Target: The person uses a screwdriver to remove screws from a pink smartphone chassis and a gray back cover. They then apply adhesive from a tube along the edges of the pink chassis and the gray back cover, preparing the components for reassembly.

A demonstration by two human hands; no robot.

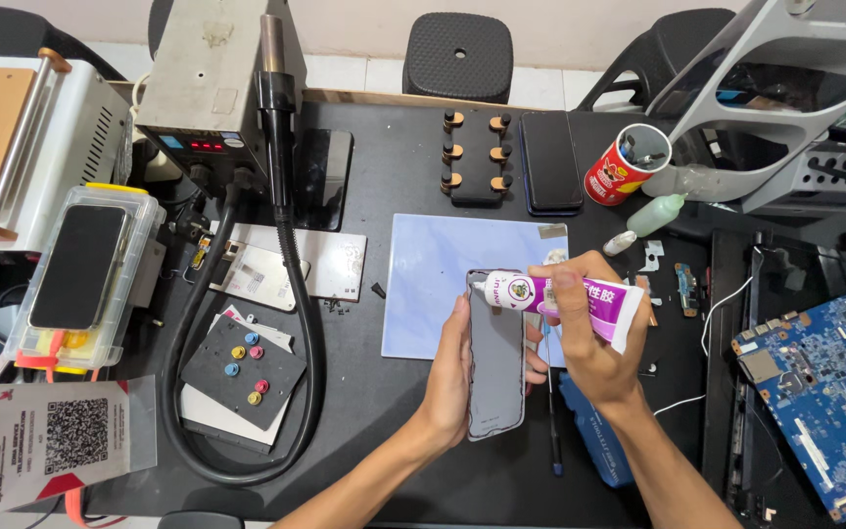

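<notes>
My left hand (449,372) grips the left edge of a grey phone panel (497,362), holding it upright over the black work mat. My right hand (580,328) squeezes a purple and white glue tube (565,299), its nozzle touching the panel's top left corner. Behind the panel lies a pale blue square mat (433,284).
A hot air station (210,83) with a black hose (298,284) stands at the back left. A phone in a clear case (80,269) lies left. A black jig (477,157), a dark phone (550,162), a red can (624,167) and a blue circuit board (820,392) sit right.
</notes>
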